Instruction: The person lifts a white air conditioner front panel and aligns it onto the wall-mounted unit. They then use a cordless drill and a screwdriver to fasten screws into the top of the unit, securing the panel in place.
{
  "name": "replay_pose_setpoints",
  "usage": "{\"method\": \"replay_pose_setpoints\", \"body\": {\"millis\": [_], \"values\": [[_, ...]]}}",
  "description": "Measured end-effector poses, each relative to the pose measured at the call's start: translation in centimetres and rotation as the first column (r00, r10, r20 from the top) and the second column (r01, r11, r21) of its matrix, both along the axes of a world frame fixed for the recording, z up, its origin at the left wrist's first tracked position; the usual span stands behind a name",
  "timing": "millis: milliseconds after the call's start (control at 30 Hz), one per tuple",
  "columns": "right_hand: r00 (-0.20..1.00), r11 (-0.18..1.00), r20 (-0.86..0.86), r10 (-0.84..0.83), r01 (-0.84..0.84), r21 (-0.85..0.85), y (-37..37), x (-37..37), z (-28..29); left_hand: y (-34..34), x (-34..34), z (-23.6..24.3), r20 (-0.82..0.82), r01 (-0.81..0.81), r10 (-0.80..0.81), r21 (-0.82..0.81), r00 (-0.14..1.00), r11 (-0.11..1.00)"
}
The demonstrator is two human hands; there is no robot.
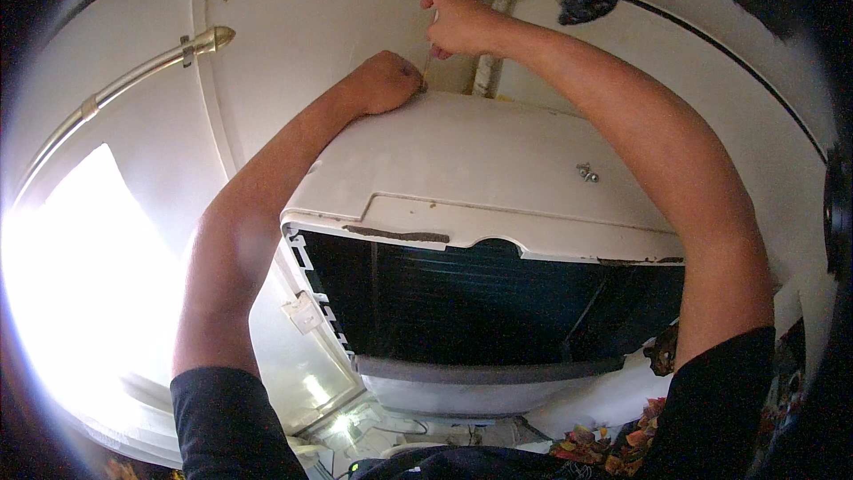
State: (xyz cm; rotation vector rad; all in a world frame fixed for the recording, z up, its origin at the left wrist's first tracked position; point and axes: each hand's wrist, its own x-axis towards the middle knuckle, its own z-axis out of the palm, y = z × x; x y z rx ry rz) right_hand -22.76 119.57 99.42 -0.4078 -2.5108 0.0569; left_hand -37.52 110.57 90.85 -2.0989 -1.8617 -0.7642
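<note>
A white wall-mounted air conditioner (480,169) hangs high in front of me with its front cover off, showing dark fins (480,302). My left hand (386,82) rests closed on the unit's top rear edge, pinching something small that I cannot make out. Just above it, my right hand (458,20) is closed around a thin tool (428,60), likely a screwdriver, whose tip points down beside the left fingers. Two loose screws (586,173) lie on the unit's top surface.
A metal curtain rod (133,80) with a pointed end runs along the upper left wall above a bright window (80,276). A white pipe cover (498,27) rises behind the unit. A small white connector (304,311) hangs at the unit's left side.
</note>
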Motion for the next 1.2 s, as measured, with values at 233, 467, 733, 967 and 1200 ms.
{"method": "replay_pose_setpoints", "body": {"millis": [233,467,733,967,1200], "values": [[0.999,1.000,0.041,0.020,-0.020,-0.012,0.3,-0.6,-0.9,-0.5,0.6,0.2,-0.049,0.002,-0.004,-0.032,0.999,0.999],[0.959,0.954,0.277,-0.060,-0.027,0.300,0.1,-0.2,1.4,0.1,0.9,0.6,0.186,0.054,0.002,-0.298,0.983,0.953],[0.894,0.953,0.413,-0.175,0.048,0.300,-0.5,0.3,3.7,0.0,0.5,0.7,0.163,0.078,-0.041,-0.230,0.986,0.970],[0.889,0.990,0.457,0.031,-0.090,0.107,0.9,-0.7,4.8,0.5,-0.2,0.3,-0.090,0.114,-0.126,-0.130,0.988,0.985],[0.867,0.965,0.491,-0.081,-0.055,0.255,-0.8,-1.2,4.8,0.6,-0.3,0.4,0.092,0.113,-0.099,-0.162,0.991,0.980]]}}
